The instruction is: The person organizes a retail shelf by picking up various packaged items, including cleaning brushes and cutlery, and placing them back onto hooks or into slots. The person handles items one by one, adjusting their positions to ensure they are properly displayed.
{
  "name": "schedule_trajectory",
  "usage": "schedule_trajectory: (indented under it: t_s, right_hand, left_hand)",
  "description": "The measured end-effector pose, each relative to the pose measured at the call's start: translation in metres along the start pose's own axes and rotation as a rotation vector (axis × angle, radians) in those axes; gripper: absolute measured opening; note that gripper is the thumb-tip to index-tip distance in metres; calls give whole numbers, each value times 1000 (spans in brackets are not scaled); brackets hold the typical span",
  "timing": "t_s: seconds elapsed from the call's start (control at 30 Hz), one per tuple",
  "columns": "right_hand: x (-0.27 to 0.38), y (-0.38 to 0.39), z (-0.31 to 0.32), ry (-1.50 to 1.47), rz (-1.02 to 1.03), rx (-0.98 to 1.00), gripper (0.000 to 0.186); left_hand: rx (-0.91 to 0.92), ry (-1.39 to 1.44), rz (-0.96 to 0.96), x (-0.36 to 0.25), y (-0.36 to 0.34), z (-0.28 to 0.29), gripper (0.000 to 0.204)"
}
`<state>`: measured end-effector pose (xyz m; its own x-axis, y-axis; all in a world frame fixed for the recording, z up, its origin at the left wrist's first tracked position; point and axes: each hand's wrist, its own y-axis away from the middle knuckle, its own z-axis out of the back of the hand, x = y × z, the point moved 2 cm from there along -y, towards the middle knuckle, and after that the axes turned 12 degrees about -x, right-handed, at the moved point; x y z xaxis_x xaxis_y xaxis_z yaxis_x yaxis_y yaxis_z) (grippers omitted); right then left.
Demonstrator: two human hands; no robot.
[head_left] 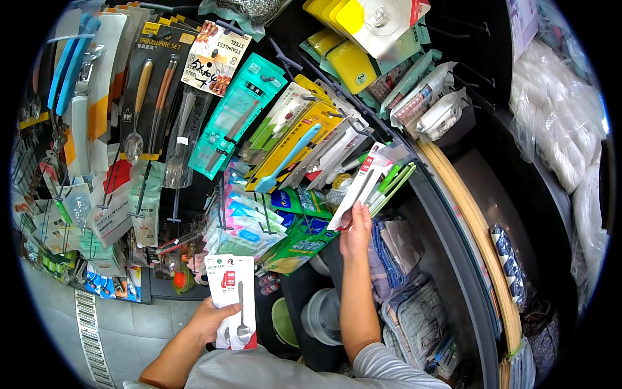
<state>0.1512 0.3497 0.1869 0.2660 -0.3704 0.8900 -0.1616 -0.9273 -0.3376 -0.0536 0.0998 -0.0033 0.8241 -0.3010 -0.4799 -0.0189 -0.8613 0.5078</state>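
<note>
My left hand [208, 321] holds a white and red card pack [231, 295] with a metal spoon [242, 318] fixed to it, low in front of me. My right hand [356, 232] is raised to the hanging rack and grips the lower edge of a white packet [360, 186] with green-handled utensils [391, 181], which still hangs among other packs. Both forearms come up from the lower edge of the picture.
A black peg rack is crowded with hanging packs: a spoon and fork set [148, 91], teal packets [236, 113], yellow packets [350, 61]. Stacked bowls [321, 314] and folded cloths [395, 249] sit on the shelf below. White bagged goods [560, 123] hang at right. Tiled floor [123, 324] lies lower left.
</note>
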Motion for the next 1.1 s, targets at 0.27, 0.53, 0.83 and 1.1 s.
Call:
schedule_trajectory:
  t_s: [0.27,0.53,0.83,1.1]
  right_hand:
    - [4,-1,-7,36,71,46,17]
    - [8,3,-7,40,63,-29,20]
    - [-6,-31,-17,64,-21,126,21]
    - [-34,25,19,421,389,-203,32]
  left_hand:
    - [4,-2,7,2,2,0,33]
    - [10,28,1,1,4,3,30]
    - [52,11,-23,-5,12,-4,32]
    - [66,8,57,3,5,6,37]
